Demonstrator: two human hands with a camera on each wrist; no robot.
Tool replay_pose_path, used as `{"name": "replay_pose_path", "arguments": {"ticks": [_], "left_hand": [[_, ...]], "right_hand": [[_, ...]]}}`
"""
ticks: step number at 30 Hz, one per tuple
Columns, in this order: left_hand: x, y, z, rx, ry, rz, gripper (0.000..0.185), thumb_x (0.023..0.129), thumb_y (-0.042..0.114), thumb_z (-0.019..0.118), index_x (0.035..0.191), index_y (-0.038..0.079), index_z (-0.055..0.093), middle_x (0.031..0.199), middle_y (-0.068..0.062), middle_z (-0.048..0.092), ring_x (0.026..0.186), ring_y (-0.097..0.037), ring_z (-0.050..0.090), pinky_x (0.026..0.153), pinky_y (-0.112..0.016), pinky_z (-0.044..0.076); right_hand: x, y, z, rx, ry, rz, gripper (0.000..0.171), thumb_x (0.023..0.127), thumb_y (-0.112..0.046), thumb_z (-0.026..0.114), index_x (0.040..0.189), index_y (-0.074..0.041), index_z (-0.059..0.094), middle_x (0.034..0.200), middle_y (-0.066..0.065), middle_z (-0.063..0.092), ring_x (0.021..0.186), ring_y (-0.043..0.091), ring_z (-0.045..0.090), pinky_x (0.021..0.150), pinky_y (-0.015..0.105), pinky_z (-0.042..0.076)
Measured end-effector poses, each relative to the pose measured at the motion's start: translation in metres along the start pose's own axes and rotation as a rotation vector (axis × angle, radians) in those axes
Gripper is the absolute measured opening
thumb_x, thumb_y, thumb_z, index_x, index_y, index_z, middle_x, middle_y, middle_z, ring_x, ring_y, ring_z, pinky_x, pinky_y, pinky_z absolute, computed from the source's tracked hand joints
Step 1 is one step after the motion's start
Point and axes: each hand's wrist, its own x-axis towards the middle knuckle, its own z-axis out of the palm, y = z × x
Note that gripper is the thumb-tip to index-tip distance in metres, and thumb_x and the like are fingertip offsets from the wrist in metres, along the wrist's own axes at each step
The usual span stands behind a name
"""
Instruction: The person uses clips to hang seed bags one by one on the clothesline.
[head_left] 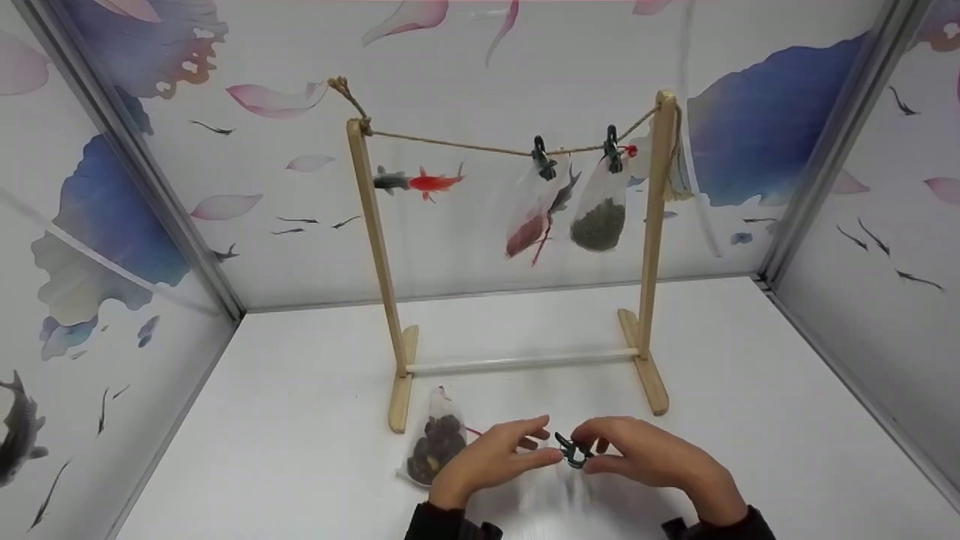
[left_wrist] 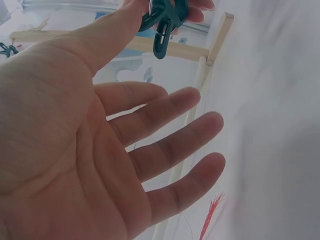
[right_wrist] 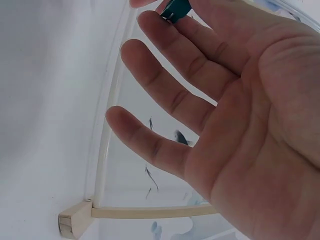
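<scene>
both hands [head_left: 577,457] pinch one green clip [head_left: 573,451], other fingers spread.

Wooden rack [head_left: 375,247], twine line [head_left: 450,144], two pegged hanging pouches [head_left: 598,210], table pouch [head_left: 436,444]

Surface: I see a plain white table [head_left: 750,420], walled on three sides.
Rack: a wooden drying rack [head_left: 517,364] stands on two flat feet, toward 12 o'clock from table centre.
Pouch: a clear pouch of dark pieces [head_left: 435,446] lies flat at 7 o'clock, just beside the rack's left foot.
</scene>
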Motion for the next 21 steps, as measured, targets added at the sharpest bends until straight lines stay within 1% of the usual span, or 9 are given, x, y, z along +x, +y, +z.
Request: {"name": "replay_pose_path", "arguments": {"ticks": [5,10,13,17,21], "left_hand": [[0.0004,0.0013,0.0001,-0.014,-0.017,0.007,0.066,0.101,0.045,0.061,0.152,0.006,0.045,0.138,-0.009,0.062,0.123,-0.02,0.061,0.097,-0.031,0.049],[0.0002,0.0009,0.0007,-0.018,-0.033,0.021,0.062,0.102,0.043,0.06,0.15,0.006,0.048,0.137,-0.007,0.063,0.12,-0.013,0.061,0.097,-0.03,0.049],[0.001,0.0,0.0016,-0.024,-0.037,0.026,0.061,0.102,0.042,0.061,0.149,0.006,0.05,0.136,-0.005,0.063,0.119,-0.013,0.061,0.096,-0.029,0.049],[0.0018,-0.0004,0.0022,-0.055,-0.03,0.022,0.063,0.101,0.041,0.062,0.152,0.008,0.046,0.135,-0.004,0.063,0.119,-0.014,0.062,0.094,-0.028,0.05],[0.0023,-0.0001,0.0023,-0.078,-0.039,0.019,0.063,0.102,0.041,0.061,0.152,0.008,0.045,0.136,-0.003,0.062,0.118,-0.014,0.063,0.094,-0.028,0.05]], "right_hand": [[-0.0007,-0.0003,0.0002,-0.008,0.008,-0.017,0.032,0.099,-0.032,0.068,0.122,-0.011,0.066,0.113,0.001,0.069,0.099,0.01,0.063,0.087,0.038,0.054],[-0.0004,-0.0002,0.0009,-0.003,0.009,-0.024,0.032,0.099,-0.031,0.068,0.123,-0.011,0.066,0.113,0.002,0.069,0.099,0.01,0.063,0.086,0.039,0.054],[-0.0002,-0.0002,0.0011,0.0,0.009,-0.028,0.031,0.099,-0.03,0.068,0.123,-0.01,0.066,0.113,0.002,0.069,0.099,0.009,0.063,0.086,0.038,0.054],[-0.0006,-0.0003,0.0011,-0.012,0.015,-0.032,0.031,0.099,-0.03,0.068,0.123,-0.01,0.066,0.113,0.001,0.069,0.099,0.008,0.062,0.085,0.036,0.054],[-0.0004,-0.0009,0.0007,-0.016,0.021,-0.031,0.031,0.099,-0.03,0.068,0.123,-0.01,0.066,0.113,0.002,0.069,0.099,0.007,0.062,0.086,0.038,0.054]]}}
